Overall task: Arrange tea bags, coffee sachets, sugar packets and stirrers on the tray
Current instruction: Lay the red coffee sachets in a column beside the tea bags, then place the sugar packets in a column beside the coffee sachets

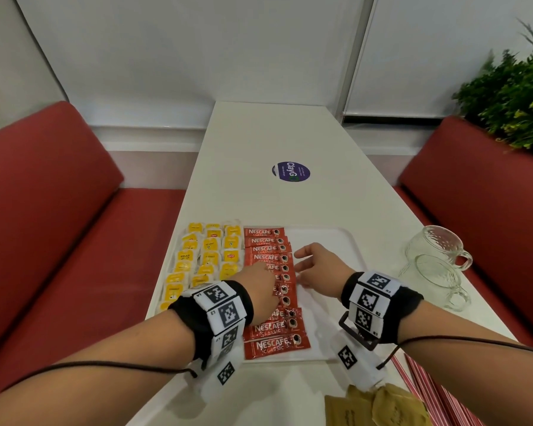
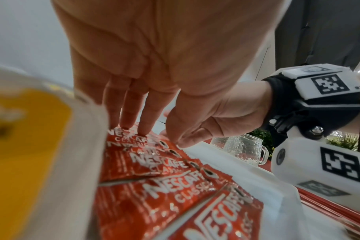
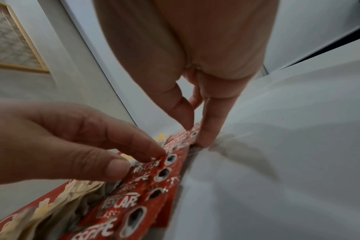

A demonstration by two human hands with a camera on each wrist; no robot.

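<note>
1. The coffee sachets (image 1: 270,284) are red, with white "NESCAFE CLASSIC" letters and a small cup picture at the right end of each.
2. They lie flat in one column on the white tray (image 1: 326,241), from its far edge to its near edge, and many overlap the next one a little.
3. The tea bags (image 1: 205,256) are white with yellow labels. They lie in about three columns just left of the sachets, and the rows are less even.
4. The right part of the tray is bare white.
5. The left hand (image 1: 260,290) is over the middle of the column. Its grip is wide: the fingers (image 2: 134,112) are straight and press down on the sachets.
6. The right hand (image 1: 319,269) is at the right side of the column. Its grip is also wide: the fingers (image 3: 213,120) are nearly straight and touch the right ends of the sachets and the tray.
7. The brown sugar packets (image 1: 373,407) lie on the desk (image 1: 277,142) near the tray's near right corner.
8. The red stirrers (image 1: 428,392) lie just right of these packets.
9. Two glass cups (image 1: 437,262) stand on the desk right of the tray.
</note>
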